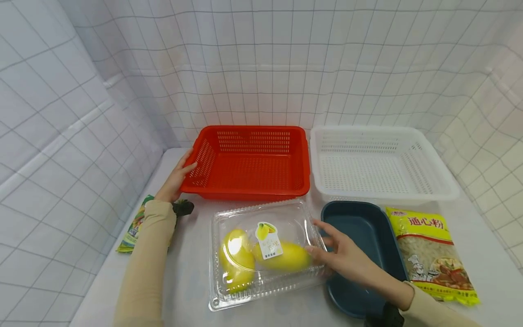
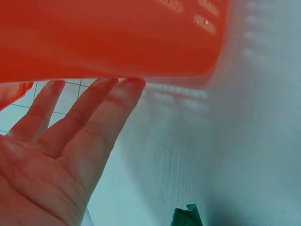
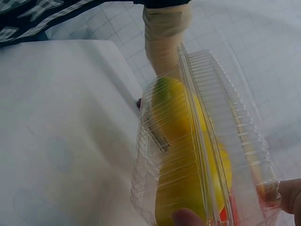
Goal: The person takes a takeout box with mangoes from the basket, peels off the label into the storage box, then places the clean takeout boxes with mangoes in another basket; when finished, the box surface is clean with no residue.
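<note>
A clear plastic clamshell box (image 1: 282, 213) with two yellow mangoes (image 1: 237, 261) in it appears in the head view, a white label on its lid. My right hand (image 1: 347, 254) grips the box by its right side, thumb and fingers on opposite faces in the right wrist view, where the box (image 3: 240, 136) looks tilted. My left hand (image 1: 175, 179) is at the left side of the red basket (image 1: 245, 195). In the left wrist view its fingers (image 2: 101, 122) are nearly straight, tips against the outer wall of the basket (image 2: 108, 42); the thumb is out of that view.
A white basket (image 1: 384, 195) stands right of the red one. Beneath the right hand is a dark blue tray (image 1: 355, 218), beside a yellow pasta bag (image 1: 433, 254). A green packet (image 1: 135, 231) lies partly behind the left forearm. Gridded white cloth (image 1: 253, 68) hangs around the table.
</note>
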Motion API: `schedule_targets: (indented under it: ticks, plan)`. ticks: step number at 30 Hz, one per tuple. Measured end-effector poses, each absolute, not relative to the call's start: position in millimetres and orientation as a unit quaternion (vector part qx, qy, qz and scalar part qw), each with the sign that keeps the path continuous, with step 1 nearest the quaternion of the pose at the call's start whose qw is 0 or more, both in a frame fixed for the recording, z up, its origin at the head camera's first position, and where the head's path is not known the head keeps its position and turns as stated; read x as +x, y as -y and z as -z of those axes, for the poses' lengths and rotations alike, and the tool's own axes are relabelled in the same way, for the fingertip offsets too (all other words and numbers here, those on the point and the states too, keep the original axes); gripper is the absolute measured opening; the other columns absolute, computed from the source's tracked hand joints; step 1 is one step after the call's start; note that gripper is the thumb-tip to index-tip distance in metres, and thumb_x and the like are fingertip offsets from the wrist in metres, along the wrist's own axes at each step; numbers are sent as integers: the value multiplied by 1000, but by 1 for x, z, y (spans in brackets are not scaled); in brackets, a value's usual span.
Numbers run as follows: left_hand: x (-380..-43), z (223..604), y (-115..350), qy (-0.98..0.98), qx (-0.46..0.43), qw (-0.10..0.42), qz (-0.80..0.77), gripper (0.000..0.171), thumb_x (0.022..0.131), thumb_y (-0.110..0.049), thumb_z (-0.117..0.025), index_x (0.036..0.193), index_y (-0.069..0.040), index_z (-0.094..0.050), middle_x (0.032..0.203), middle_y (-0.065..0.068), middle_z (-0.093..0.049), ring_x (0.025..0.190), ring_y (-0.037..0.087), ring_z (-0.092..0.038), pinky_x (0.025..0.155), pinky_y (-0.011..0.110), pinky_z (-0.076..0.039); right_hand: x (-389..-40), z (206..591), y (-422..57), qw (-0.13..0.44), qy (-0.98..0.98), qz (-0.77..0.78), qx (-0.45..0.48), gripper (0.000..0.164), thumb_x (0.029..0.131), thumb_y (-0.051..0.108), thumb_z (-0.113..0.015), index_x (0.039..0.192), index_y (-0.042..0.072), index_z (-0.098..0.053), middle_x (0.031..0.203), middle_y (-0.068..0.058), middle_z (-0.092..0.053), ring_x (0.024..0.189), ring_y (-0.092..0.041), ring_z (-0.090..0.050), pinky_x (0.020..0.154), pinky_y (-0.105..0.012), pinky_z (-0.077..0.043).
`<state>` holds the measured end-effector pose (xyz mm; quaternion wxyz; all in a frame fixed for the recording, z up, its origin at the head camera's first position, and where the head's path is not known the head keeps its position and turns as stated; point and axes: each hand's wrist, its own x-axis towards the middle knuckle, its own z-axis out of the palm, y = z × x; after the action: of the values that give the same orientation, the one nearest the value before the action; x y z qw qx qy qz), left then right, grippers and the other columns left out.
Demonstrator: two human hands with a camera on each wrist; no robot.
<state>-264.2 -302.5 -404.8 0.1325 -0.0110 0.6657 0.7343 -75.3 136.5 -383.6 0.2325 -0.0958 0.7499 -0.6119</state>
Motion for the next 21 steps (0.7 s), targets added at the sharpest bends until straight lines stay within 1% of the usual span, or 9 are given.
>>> schedule_targets:
  ticks: [4, 7, 9, 11, 16, 18, 21]
  plan:
    - [-264, 404, 301, -664, -12, 135, -735, 63, 103, -19, -41, 153, -32, -6, 152, 14, -13, 99, 21, -53, 79, 31, -53, -79, 389, -130, 271, -724, 631, -70, 76, 91, 25, -66, 149, 6, -21, 118, -19, -61, 86, -26, -64, 65, -40, -56]
    - [-264, 405, 301, -658, -10, 135, -741, 63, 103, -17, -41, 153, -32, -7, 151, 15, -13, 92, 18, -56, 77, 30, -54, -83, 393, -126, 286, -712, 638, -59, 77, 91, 26, -66, 149, 4, -19, 116, -20, -61, 86, -26, -64, 66, -43, -56]
    - [-264, 406, 301, -656, -8, 135, -743, 62, 103, -17, -40, 153, -31, -7, 150, 16, -14, 89, 17, -57, 75, 30, -54, -86, 395, -123, 289, -716, 633, -55, 78, 90, 27, -66, 148, 4, -19, 115, -20, -62, 84, -26, -64, 65, -42, -56]
    - [-264, 406, 301, -658, -8, 134, -741, 62, 103, -17, -40, 153, -31, -7, 150, 16, -14, 89, 17, -57, 75, 29, -54, -89, 397, -120, 286, -725, 624, -54, 79, 90, 28, -67, 148, 4, -20, 114, -19, -62, 80, -26, -64, 63, -40, -56]
    - [-262, 403, 301, -673, -7, 132, -728, 62, 103, -18, -40, 153, -31, -6, 151, 15, -14, 103, 23, -52, 79, 30, -53, -96, 401, -113, 282, -744, 603, -57, 77, 89, 27, -69, 148, 6, -24, 110, -16, -61, 81, -26, -62, 62, -38, -55]
    - [-262, 402, 301, -673, -5, 133, -727, 63, 103, -18, -40, 153, -31, -5, 152, 15, -13, 103, 23, -51, 79, 30, -53, -98, 402, -110, 281, -749, 597, -57, 77, 89, 27, -68, 148, 5, -23, 110, -16, -60, 84, -26, -61, 63, -38, -55]
    - [-261, 401, 300, -673, -6, 136, -727, 63, 103, -18, -40, 153, -31, -4, 153, 15, -12, 98, 19, -53, 78, 29, -53, -98, 402, -107, 280, -751, 596, -56, 77, 91, 25, -66, 148, 3, -19, 113, -18, -58, 85, -27, -61, 64, -40, -55]
